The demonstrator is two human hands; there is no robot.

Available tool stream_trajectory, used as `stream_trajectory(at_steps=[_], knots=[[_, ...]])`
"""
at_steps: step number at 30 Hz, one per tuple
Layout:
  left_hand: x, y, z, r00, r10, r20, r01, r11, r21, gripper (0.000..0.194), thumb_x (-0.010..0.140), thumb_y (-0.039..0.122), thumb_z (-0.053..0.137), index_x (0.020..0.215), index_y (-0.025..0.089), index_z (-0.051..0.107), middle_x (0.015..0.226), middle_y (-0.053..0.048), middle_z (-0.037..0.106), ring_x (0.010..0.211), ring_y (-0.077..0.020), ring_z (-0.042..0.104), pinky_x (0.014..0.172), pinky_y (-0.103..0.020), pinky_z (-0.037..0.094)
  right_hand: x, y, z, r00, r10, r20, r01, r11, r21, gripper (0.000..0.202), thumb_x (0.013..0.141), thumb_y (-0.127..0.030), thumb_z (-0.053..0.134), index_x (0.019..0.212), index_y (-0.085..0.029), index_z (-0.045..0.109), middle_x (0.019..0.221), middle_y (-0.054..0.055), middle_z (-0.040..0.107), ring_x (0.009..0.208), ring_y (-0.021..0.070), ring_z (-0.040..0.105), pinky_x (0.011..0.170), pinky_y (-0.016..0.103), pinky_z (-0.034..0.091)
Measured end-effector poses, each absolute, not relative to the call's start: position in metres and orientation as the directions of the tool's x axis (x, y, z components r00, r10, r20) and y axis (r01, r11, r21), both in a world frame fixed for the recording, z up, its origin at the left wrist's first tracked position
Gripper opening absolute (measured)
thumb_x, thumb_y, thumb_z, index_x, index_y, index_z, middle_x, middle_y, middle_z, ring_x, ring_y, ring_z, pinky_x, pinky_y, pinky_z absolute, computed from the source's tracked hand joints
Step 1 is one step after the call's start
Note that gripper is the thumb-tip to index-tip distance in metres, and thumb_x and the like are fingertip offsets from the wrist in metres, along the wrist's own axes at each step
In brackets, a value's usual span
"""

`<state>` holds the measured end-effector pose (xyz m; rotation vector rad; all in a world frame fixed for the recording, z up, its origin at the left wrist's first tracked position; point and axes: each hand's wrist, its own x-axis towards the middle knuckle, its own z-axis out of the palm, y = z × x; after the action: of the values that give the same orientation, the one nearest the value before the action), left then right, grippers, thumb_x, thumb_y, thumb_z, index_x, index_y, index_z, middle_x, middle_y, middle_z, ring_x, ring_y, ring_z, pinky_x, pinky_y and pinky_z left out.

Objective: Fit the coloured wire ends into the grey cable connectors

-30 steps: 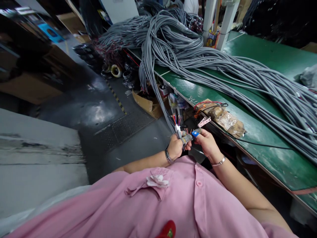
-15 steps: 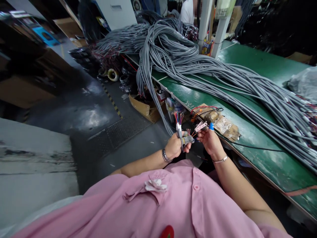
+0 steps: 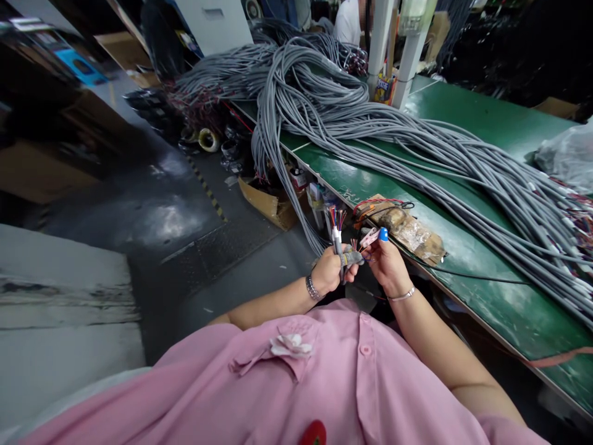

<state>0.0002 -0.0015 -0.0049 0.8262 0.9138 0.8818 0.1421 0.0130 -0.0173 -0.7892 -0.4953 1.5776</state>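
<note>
My left hand (image 3: 328,271) is closed around the end of a grey cable (image 3: 337,241), held upright. A fan of thin coloured wires (image 3: 336,216) with bare copper tips sticks out of its white-wrapped top. A grey cover (image 3: 351,258) sits on the left thumb, and a second small tuft of wires (image 3: 354,243) shows beside it. Close on the right, my right hand (image 3: 386,267) pinches a small pale pink clip (image 3: 369,237) against those thin wires. Its thumb wears a blue fingertip cover (image 3: 383,234). The right fingertips are partly hidden.
Long grey cables (image 3: 319,99) lie heaped along the green table (image 3: 467,247). At its near edge rests a taped cardboard piece (image 3: 407,228) with loose wires. Below stands an open cardboard box (image 3: 266,201). A person in a white sleeve (image 3: 348,23) is at the back.
My right hand has moved slightly left, nearer my left hand, and its blue-covered thumb has come down towards the pink clip. My left hand still holds the cable.
</note>
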Motion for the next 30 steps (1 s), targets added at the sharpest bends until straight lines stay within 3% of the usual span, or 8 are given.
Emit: stream_trajectory(at_steps=[7, 14, 24, 30], knots=[[-0.002, -0.012, -0.001, 0.321, 0.91, -0.261, -0.275, 0.353, 0.894, 0.03, 0.067, 0.041, 0.072, 0.066, 0.014, 0.057, 0.049, 0.0, 0.059, 0.034, -0.0096, 0.05, 0.034, -0.02, 0.034, 0.149, 0.01, -0.017, -0.176, 0.939, -0.295, -0.668, -0.334, -0.664, 0.053, 0.074, -0.072, 0.055, 0.08, -0.02, 0.065, 0.076, 0.003, 0.066, 0.061, 0.0133, 0.058, 0.058, 0.027, 0.05], [-0.002, -0.014, 0.004, 0.255, 0.933, -0.255, -0.342, 0.334, 0.878, 0.031, 0.068, 0.041, 0.072, 0.072, 0.014, 0.058, 0.05, 0.0, 0.059, 0.035, -0.0094, 0.049, 0.034, -0.02, 0.037, 0.146, 0.007, -0.007, -0.059, 0.962, -0.268, -0.613, -0.247, -0.751, 0.03, 0.077, -0.049, 0.068, 0.081, -0.02, 0.065, 0.074, 0.0, 0.064, 0.059, 0.01, 0.053, 0.056, 0.022, 0.049], [0.002, -0.01, 0.003, 0.262, 0.925, -0.276, -0.359, 0.359, 0.862, 0.031, 0.068, 0.041, 0.072, 0.072, 0.015, 0.056, 0.05, 0.001, 0.058, 0.034, -0.0091, 0.048, 0.034, -0.021, 0.037, 0.143, 0.006, -0.002, -0.095, 0.963, -0.251, -0.665, -0.249, -0.704, 0.026, 0.079, -0.046, 0.065, 0.081, -0.019, 0.065, 0.073, 0.0, 0.063, 0.059, 0.0098, 0.051, 0.056, 0.022, 0.047], [0.002, -0.01, 0.002, 0.261, 0.921, -0.289, -0.361, 0.37, 0.856, 0.031, 0.067, 0.041, 0.072, 0.072, 0.014, 0.057, 0.05, 0.001, 0.058, 0.034, -0.0089, 0.048, 0.033, -0.02, 0.035, 0.142, 0.007, -0.006, -0.072, 0.957, -0.281, -0.675, -0.254, -0.693, 0.033, 0.076, -0.054, 0.065, 0.082, -0.021, 0.065, 0.076, 0.0, 0.063, 0.063, 0.0113, 0.054, 0.057, 0.023, 0.047]])
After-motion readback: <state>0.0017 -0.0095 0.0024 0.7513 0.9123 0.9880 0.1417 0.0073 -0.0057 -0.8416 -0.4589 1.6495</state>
